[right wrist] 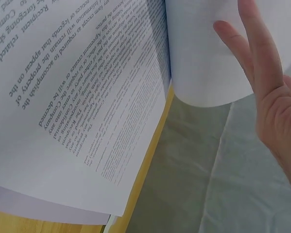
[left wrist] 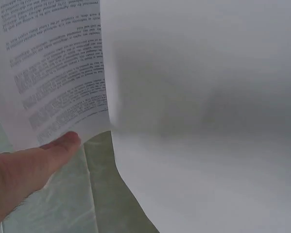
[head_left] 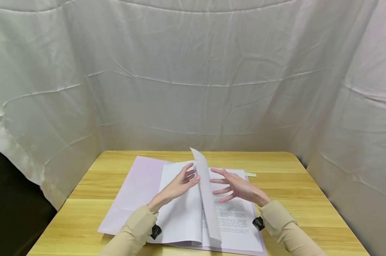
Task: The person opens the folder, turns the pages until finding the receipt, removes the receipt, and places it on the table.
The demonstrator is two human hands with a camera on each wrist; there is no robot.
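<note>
An open lilac folder (head_left: pixel 132 193) lies on the table with white paper in it. One sheet (head_left: pixel 209 206) stands curved on edge, partway between the blank left pages (head_left: pixel 183 224) and the printed right page (head_left: pixel 236 222). Left of that sheet is my left hand (head_left: pixel 178 185), its fingers loosely bent and the thumb tip overlapping the sheet's edge in the head view. On the other side my right hand (head_left: pixel 241 186) hovers over the printed page with fingers spread. Neither hand grips anything. The sheet (left wrist: pixel 203 116) fills most of the left wrist view, beside the thumb.
A pale green tab (head_left: pixel 251 175) sticks out at the folder's upper right. The wooden table (head_left: pixel 295 192) reaches back to hanging grey-white cloth (head_left: pixel 193 106), which also encloses both sides. Black bands sit at both wrists.
</note>
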